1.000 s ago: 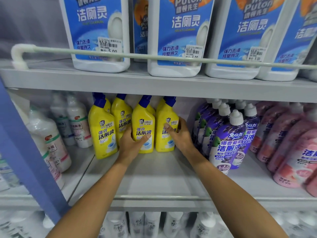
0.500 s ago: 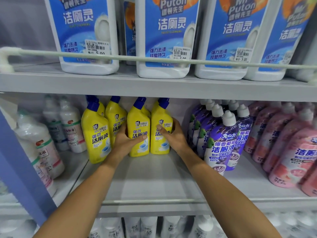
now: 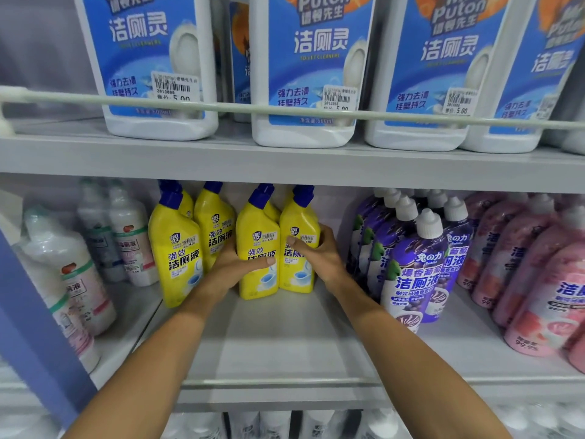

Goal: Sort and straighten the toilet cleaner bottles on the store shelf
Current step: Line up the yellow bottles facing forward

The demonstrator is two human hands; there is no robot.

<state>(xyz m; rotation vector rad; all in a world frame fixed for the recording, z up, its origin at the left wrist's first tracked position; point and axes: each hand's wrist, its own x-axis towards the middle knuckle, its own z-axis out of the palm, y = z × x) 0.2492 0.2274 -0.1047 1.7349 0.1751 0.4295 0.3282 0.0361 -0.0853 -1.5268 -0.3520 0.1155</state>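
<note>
On shelf (image 3: pixel 285 350), purple bottles (image 3: pixel 414 274) stand just right of right hand (image 3: pixel 319 258). Inside left hand (image 3: pixel 234 267) grip: third yellow bottle (image 3: pixel 258 229), thumb curled across label. Inside right hand grip: fourth yellow bottle (image 3: pixel 300 280), thumb on label. Held bottles side by side.
</note>
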